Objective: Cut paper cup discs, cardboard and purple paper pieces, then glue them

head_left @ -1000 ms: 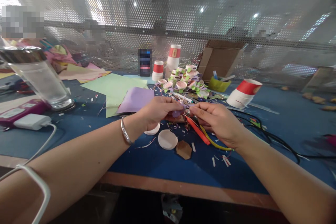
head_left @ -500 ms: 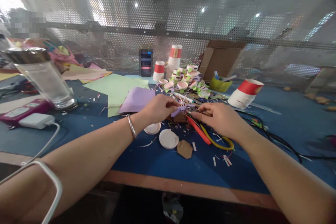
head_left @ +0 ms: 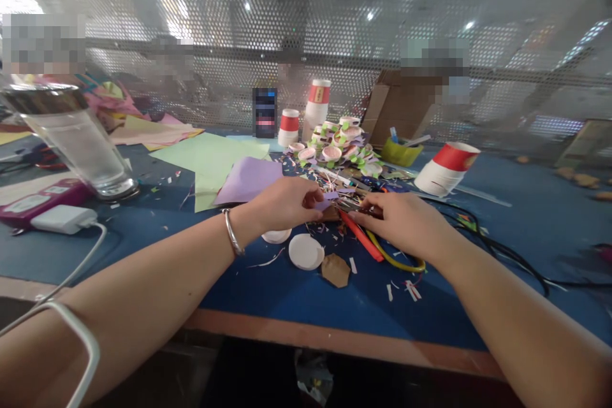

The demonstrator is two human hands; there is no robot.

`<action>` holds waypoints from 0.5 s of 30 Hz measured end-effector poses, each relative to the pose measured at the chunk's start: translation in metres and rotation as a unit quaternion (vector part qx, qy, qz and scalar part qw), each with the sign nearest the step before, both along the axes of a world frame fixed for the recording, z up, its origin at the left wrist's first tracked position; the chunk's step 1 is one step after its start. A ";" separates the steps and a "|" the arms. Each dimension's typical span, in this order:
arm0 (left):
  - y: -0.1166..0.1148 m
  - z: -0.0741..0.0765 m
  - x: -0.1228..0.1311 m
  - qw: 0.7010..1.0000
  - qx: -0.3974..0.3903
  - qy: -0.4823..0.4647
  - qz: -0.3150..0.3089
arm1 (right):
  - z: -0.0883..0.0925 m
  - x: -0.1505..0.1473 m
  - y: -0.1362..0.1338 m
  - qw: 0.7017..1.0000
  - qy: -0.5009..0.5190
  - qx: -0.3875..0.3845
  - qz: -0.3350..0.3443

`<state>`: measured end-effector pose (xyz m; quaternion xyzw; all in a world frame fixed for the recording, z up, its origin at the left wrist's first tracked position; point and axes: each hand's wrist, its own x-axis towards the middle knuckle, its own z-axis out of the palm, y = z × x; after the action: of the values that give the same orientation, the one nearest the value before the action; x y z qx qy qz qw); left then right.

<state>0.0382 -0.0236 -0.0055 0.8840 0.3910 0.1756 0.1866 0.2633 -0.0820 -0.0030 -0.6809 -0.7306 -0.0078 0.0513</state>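
Observation:
My left hand (head_left: 296, 203), a silver bangle at its wrist, pinches a small purple paper piece (head_left: 326, 202) above the scrap-strewn middle of the table. Opposite it, my right hand (head_left: 401, 217) has its fingers curled together; what they hold is mostly hidden, though something dark shows at the fingertips. Below the hands lie an orange-red stick (head_left: 362, 237) and a yellow loop (head_left: 394, 260). Nearer to me are a white paper disc (head_left: 306, 252) and a brown card piece (head_left: 335, 269). A purple paper sheet (head_left: 251, 180) lies beyond my left wrist.
Behind the hands is a pile of small decorated paper-cup pieces (head_left: 337, 146). A tilted stack of red-and-white cups (head_left: 447, 169) stands right, near black cables (head_left: 502, 248). At left are a glass jar (head_left: 86, 146), a purple power strip (head_left: 45, 201) and a white cable (head_left: 81, 325).
The purple piece has shifted slightly in my left fingers, and the two hands are a little farther apart. The view has moved slightly; the table items lie as before.

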 end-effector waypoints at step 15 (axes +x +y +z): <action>0.009 -0.015 0.006 0.998 -0.045 -0.050 -0.001 | 0.002 -0.002 -0.004 1.000 -0.018 -0.006 0.002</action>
<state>0.0442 -0.0150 -0.0206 0.8651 0.3883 0.2012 0.2456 0.2610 -0.0861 -0.0010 -0.6797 -0.7326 -0.0155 0.0340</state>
